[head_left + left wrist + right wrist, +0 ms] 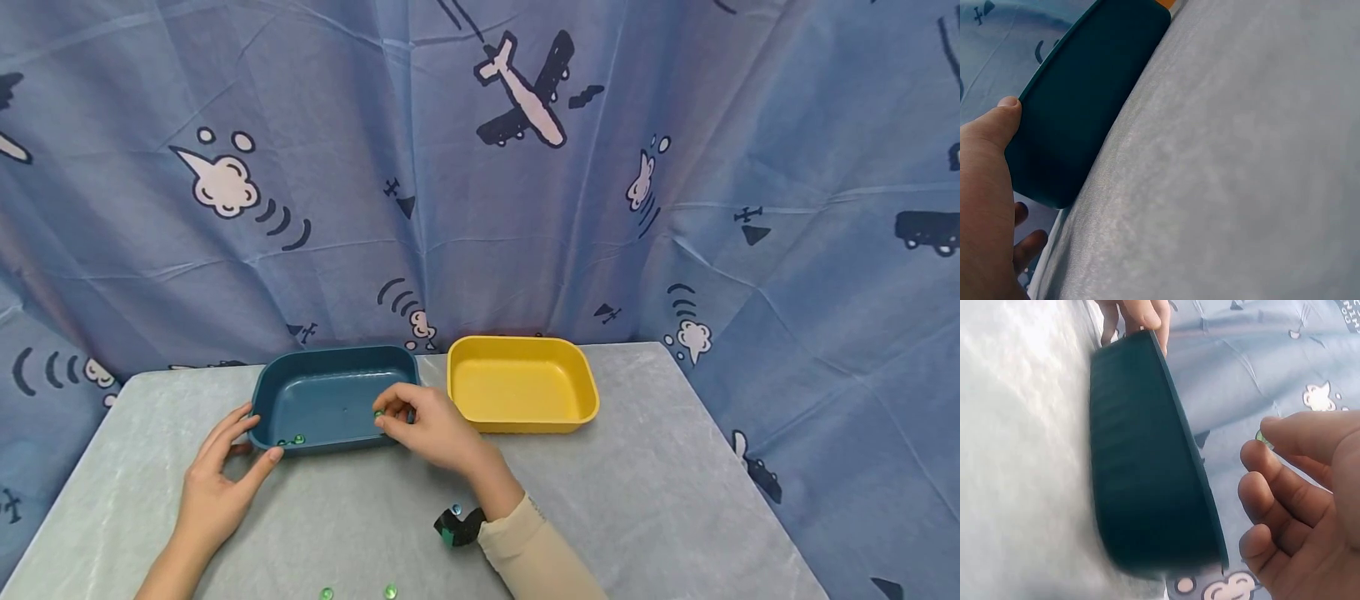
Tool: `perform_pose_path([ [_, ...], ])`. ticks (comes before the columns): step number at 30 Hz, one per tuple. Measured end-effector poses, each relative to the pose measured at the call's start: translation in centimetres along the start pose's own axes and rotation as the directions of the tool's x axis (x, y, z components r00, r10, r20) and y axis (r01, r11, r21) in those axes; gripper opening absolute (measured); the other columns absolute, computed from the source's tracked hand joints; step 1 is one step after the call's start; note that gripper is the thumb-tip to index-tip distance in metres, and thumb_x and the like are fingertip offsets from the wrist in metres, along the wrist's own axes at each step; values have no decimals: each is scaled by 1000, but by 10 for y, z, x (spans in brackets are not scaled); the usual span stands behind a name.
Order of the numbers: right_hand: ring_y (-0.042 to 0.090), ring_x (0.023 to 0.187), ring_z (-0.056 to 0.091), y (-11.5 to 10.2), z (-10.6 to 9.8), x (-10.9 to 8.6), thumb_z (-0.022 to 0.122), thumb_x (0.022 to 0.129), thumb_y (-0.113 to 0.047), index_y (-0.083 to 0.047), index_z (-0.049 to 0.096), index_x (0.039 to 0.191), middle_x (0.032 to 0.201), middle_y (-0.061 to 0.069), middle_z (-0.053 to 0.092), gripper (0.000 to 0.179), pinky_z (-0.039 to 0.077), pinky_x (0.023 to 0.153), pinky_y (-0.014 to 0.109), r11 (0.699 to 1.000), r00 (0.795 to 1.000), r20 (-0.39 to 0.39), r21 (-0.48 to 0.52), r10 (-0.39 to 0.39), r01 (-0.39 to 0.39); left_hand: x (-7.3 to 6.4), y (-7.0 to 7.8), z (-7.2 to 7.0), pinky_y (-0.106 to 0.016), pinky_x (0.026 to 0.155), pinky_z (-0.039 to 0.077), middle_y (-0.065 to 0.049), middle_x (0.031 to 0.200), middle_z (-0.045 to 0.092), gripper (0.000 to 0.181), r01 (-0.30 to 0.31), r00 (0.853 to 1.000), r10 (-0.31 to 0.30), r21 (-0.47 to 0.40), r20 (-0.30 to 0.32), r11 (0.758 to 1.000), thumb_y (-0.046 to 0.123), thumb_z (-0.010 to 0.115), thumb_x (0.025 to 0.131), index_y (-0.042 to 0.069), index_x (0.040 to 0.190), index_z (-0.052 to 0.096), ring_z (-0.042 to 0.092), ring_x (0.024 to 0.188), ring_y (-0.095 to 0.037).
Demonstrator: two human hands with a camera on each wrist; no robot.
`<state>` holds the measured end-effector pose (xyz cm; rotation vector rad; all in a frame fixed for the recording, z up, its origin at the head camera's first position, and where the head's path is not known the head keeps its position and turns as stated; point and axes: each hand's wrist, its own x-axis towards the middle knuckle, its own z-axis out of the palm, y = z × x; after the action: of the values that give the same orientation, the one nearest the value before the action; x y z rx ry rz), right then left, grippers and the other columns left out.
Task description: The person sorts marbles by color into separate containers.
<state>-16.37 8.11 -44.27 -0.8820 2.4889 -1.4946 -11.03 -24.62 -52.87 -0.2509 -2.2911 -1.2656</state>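
Note:
A dark teal plastic tray stands at the back left of the table, with two green glass beads inside its near left corner. My left hand holds that corner, its thumb on the front rim and its fingers by the left side. Between thumb and forefinger, my right hand pinches another green bead above the tray's right end. The right wrist view shows the other fingers of this hand curled beside the tray, holding nothing.
To the right of the teal tray is a yellow tray. A blue bead and a black object with a green patch are by the right sleeve. Two green beads lie at the near edge of view. A patterned blue curtain hangs behind.

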Motion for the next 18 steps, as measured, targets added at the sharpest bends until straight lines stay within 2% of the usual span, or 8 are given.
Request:
perform_pose_path([
  [5, 10, 82, 62, 7, -7, 0, 74, 108, -20, -13, 77, 119, 93, -9, 70, 14, 55, 69, 25, 1000, 1000, -12, 9, 19, -19, 0, 0, 0, -5, 95, 46, -13, 161, 55, 67, -12, 1000, 12, 5, -5, 1000, -6, 91, 84, 4, 146, 67, 54, 128, 8],
  [9, 11, 83, 61, 12, -11, 0, 73, 108, -20, -9, 77, 120, 93, -9, 69, 17, 53, 69, 25, 1000, 1000, -8, -7, 27, -27, 0, 3, -2, -4, 95, 46, -11, 162, 55, 66, 8, 1000, -8, 21, -9, 1000, -4, 92, 85, 2, 146, 67, 55, 126, 9],
  [18, 12, 80, 60, 16, -15, -1, 73, 107, -19, -9, 78, 117, 92, -8, 69, 15, 51, 64, 24, 997, 998, 5, -17, 69, -69, 0, 5, -1, -4, 95, 46, -9, 162, 55, 65, 31, 1000, -31, 33, -1, 999, -2, 92, 86, 2, 146, 67, 52, 129, 12],
])
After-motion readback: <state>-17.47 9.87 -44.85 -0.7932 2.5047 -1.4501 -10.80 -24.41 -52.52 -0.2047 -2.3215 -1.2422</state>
